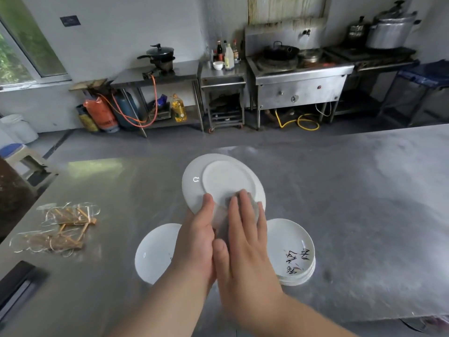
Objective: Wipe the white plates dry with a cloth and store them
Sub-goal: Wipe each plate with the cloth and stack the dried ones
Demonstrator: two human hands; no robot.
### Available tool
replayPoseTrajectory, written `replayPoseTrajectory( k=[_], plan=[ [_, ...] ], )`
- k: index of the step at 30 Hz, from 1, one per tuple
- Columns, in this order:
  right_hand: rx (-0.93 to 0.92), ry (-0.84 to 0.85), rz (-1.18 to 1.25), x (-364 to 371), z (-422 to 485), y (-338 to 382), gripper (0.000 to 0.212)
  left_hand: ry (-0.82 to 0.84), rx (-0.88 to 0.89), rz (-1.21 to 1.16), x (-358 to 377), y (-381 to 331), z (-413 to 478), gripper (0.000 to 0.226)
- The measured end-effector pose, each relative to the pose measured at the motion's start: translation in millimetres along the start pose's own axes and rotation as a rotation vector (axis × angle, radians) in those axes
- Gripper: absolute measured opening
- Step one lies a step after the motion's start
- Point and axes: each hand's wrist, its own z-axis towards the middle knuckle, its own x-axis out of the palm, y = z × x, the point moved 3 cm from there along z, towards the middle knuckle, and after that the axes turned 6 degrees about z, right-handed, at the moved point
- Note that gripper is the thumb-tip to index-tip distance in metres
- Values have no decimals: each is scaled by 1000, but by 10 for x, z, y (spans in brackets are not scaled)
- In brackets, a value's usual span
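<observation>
Just above the steel table (364, 215), our left hand (196, 239) grips the near rim of an upturned white plate (218, 176), thumb on its underside. Our right hand (245, 244) presses a grey cloth (254, 209) to it with flat, straight fingers. Black brush-stroke characters mark the top of the plate stack (283, 235) at right, too blurred for us to read.

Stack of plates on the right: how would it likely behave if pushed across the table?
The stack would probably slide easily, since the steel table looks smooth. Its glossy plates sit loosely nested, so upper ones may shift. Apparently ceramic, they would likely chip if knocked off.
</observation>
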Motion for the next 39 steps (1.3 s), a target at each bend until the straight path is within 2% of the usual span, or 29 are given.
replayPoseTrajectory(
  k=[2,4,6,8,10,12,14,16,18,20,22,24,25,27,30,32,33,35,36,39],
  plan=[
    [-6,-6,28,-2,-114,-114,66,10,-48,-18,27,106,24,52],
    [126,1,90,-122,-86,-362,66,47,-83,-82,82,193,60,53],
    [348,-83,195,-348,3,-720,62,93,-86,-107,145,283,110,54],
    [654,-148,316,-613,92,-1126,55,108,-111,-83,160,420,173,54],
    [805,-72,277,-897,91,-1406,48,108,-192,-51,123,597,235,54],
    [810,76,239,-1104,8,-1644,33,113,-292,5,51,770,318,54],
    [859,221,279,-1218,-106,-1830,42,142,-388,75,-7,904,434,51],
    [937,297,336,-1298,-217,-2001,48,163,-460,179,-60,1015,571,49],
    [973,349,355,-1371,-291,-2172,53,165,-464,408,-106,1089,733,45],
    [975,393,354,-1420,-329,-2302,54,178,-386,755,-157,1109,913,32],
    [970,409,353,-1439,-316,-2428,49,227,-321,1076,-184,1116,1101,34],
    [959,418,357,-1442,-262,-2528,40,240,-281,1240,-190,1146,1267,38],
    [955,412,369,-1437,-232,-2564,35,237,-274,1238,-190,1172,1338,48],
    [960,357,429,-1426,-185,-2617,30,204,-307,1066,-191,1244,1450,69],
    [1006,282,472,-1389,-169,-2684,47,143,-333,870,-183,1329,1587,82],
    [1018,237,482,-1326,-186,-2719,49,108,-341,833,-200,1392,1661,76],
    [1011,210,519,-1274,-199,-2738,42,95,-338,835,-213,1432,1692,64],
    [999,175,533,-1151,-243,-2775,17,79,-271,966,-229,1498,1729,28],
    [1012,157,489,-1086,-274,-2807,4,73,-220,1067,-245,1531,1744,18],
    [1075,72,348,-889,-374,-2937,30,15,-118,1282,-300,1622,1783,31]
  ],
)
